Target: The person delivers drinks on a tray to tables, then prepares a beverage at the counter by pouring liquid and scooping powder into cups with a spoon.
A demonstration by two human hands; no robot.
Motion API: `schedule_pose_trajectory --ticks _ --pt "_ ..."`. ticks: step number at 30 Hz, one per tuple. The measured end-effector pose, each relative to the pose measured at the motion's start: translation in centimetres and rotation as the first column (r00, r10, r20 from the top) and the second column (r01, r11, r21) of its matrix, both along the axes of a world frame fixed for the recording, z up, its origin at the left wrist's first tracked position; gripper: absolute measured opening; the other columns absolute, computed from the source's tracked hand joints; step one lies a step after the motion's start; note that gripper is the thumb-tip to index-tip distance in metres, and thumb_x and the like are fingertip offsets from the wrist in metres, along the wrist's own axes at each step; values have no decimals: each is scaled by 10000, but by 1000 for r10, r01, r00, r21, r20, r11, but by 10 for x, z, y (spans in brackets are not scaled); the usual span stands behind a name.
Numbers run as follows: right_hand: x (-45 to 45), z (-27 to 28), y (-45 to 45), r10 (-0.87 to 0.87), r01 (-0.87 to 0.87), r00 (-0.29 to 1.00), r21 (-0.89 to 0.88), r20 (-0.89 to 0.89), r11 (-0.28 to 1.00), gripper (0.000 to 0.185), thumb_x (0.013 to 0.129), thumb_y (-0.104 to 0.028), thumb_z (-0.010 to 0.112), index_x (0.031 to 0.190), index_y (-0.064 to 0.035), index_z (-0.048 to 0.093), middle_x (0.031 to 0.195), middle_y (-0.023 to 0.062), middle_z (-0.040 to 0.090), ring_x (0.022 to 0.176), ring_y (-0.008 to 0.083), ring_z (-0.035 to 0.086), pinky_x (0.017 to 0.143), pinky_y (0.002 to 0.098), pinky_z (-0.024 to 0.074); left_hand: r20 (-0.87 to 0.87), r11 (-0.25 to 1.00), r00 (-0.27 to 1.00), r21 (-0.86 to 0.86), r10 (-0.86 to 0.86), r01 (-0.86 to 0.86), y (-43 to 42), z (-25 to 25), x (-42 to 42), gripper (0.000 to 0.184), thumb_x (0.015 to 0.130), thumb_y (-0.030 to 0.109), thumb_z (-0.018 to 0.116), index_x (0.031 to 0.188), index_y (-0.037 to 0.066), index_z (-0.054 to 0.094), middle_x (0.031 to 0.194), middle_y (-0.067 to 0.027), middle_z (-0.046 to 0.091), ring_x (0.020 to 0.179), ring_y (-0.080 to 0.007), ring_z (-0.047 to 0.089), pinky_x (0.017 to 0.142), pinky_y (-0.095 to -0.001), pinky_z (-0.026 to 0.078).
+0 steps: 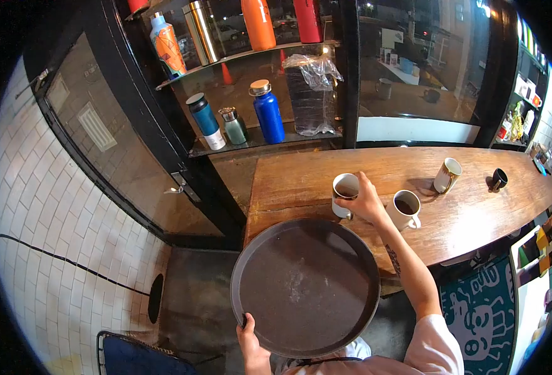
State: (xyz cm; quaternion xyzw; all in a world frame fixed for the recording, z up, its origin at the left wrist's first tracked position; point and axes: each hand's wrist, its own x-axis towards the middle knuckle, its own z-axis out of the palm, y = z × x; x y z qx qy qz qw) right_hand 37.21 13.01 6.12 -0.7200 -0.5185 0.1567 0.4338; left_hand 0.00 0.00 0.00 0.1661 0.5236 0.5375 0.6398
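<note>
My left hand is closed on the near left rim of a round dark brown tray, thumb on top. The tray is bare and its far edge reaches the wooden table. My right hand grips a white mug from above, fingers around its rim; dark liquid shows inside. Just right of that hand stands a second white mug with dark liquid. Farther right on the table are a white and gold mug and a small black cup.
The wooden table runs along a window. Glass shelves behind it hold several bottles, including a blue bottle. A black-framed door and a white brick wall stand at left. A dark blue chair is at lower left.
</note>
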Motion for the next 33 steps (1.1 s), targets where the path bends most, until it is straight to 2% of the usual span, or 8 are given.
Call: schedule_pose_trajectory --ticks 9,11,17,20,24,26,29,33 --pt "6 -7 0 7 -7 1000 31 -12 999 773 643 -309 889 1202 51 495 1150 247 603 1074 363 609 899 437 508 -35 999 998 -28 44 -45 -2 12 7 351 983 235 569 1232 -3 498 1149 -142 609 996 -282 634 809 -459 540" --pt "7 -5 -14 -15 -14 988 183 155 983 781 706 -314 850 1276 42 451 1195 278 579 1148 405 567 964 461 472 -103 988 990 -115 96 -108 -1 22 13 365 978 244 578 1239 3 494 1174 -144 597 1012 -289 625 814 -460 540" --pt "19 38 -143 -464 448 839 123 283 885 322 888 -229 668 1114 -20 571 1084 216 584 1035 420 576 860 509 451 1 998 999 -57 36 -36 -1 1 3 428 961 292 603 1270 15 497 1224 -138 584 1070 -299 604 857 -475 521" --pt "48 -18 -165 -394 426 860 -32 323 904 245 924 -236 615 1032 -21 564 1018 226 583 978 408 591 799 496 459 135 999 990 12 -52 51 -2 -13 -4 460 957 308 608 1302 24 500 1258 -121 583 1087 -295 600 897 -474 500" --pt "50 -29 -161 -366 368 927 -12 75 930 247 979 -268 538 982 -21 553 784 164 599 764 357 631 670 444 487 101 998 993 -12 -61 62 -5 -16 -3 483 957 322 609 1321 24 500 1279 -108 581 1108 -295 591 921 -468 489" --pt "51 -29 -160 -214 215 775 -70 -595 974 288 1018 -286 479 907 -27 542 707 77 563 646 222 604 573 351 468 120 998 991 -15 -56 58 -8 -19 -2 453 962 318 604 1299 29 516 1262 -110 587 1123 -295 582 915 -469 495" --pt "56 -46 -156 -73 261 580 100 -811 960 350 1039 -310 434 819 -53 519 710 35 530 608 111 528 519 266 414 71 1000 997 -13 -22 23 -19 -10 8 446 974 316 586 1307 33 499 1253 -119 585 1122 -300 582 903 -480 502" --pt "52 -69 -154 9 236 614 194 -789 952 391 1037 -341 433 763 -70 499 710 39 519 574 112 472 498 258 381 27 999 999 -47 18 -16 -31 -6 15 446 987 314 565 1319 31 472 1257 -127 576 1103 -307 593 896 -494 508"
